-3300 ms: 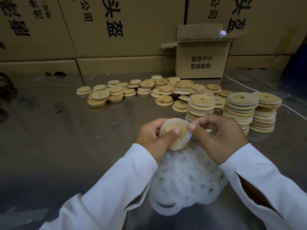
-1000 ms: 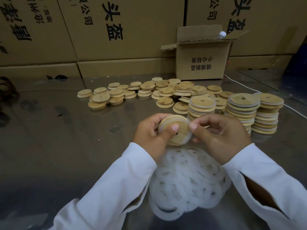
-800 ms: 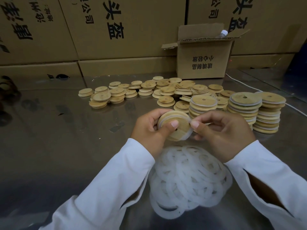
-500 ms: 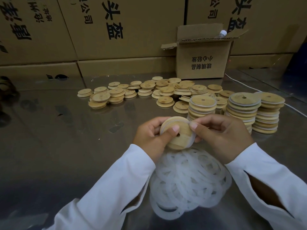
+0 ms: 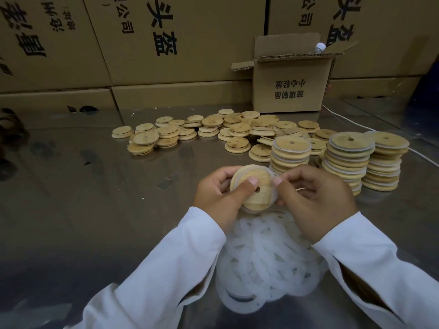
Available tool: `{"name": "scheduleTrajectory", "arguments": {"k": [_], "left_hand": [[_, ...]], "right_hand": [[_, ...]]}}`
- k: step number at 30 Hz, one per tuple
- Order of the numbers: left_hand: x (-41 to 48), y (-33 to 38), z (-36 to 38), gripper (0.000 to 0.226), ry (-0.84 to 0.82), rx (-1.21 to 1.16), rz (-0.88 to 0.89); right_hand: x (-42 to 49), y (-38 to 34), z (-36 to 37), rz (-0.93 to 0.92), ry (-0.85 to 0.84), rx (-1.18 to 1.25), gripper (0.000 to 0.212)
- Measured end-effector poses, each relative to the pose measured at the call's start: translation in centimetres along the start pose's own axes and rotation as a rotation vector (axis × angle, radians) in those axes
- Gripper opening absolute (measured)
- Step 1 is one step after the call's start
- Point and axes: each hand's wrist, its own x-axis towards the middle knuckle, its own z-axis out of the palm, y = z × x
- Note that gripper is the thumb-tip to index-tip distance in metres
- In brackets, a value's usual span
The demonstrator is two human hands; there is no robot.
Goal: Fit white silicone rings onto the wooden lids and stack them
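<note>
Above the table I hold a round wooden lid (image 5: 257, 194) with a small centre hole, tilted toward me. My left hand (image 5: 218, 195) grips its left edge, thumb across the face. My right hand (image 5: 313, 200) pinches the white silicone ring (image 5: 275, 186) running round the lid's right rim. Under my hands lies a heap of loose white rings (image 5: 266, 262). Three stacks of ringed lids (image 5: 291, 151), (image 5: 348, 157), (image 5: 384, 160) stand to the right. Bare lids (image 5: 213, 130) lie scattered behind.
The table is reflective metal (image 5: 83, 210). A small open cardboard box (image 5: 291, 84) with a bottle in it stands at the back right. Large printed cartons (image 5: 166, 43) wall off the far edge. A white cable (image 5: 344, 118) runs along the right side.
The lid has turned a little in my hands, its centre hole now showing below my left thumb. My right fingers have shifted along the ring at the right rim.
</note>
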Motion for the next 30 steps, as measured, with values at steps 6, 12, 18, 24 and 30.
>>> {"name": "scheduleTrajectory", "arguments": {"k": [6, 12, 18, 24, 30], "left_hand": [[-0.1, -0.3, -0.1, 0.008, -0.063, 0.187, 0.065], [0.0, -0.1, -0.2, 0.009, -0.11, 0.263, 0.098], [0.3, 0.1, -0.4, 0.007, -0.119, 0.15, 0.004], [0.1, -0.2, 0.1, 0.026, -0.097, 0.025, -0.043], [0.0, -0.1, 0.1, 0.03, -0.032, -0.013, -0.037]], "right_hand": [[0.1, 0.8, 0.1, -0.119, -0.092, -0.076, 0.012], [0.3, 1.1, -0.3, -0.12, -0.096, -0.145, 0.019], [0.6, 0.7, -0.4, -0.103, -0.117, -0.101, 0.023], [0.5, 0.2, -0.6, -0.051, -0.093, 0.037, 0.009], [0.7, 0.3, -0.3, 0.103, -0.256, 0.248, 0.01]]}}
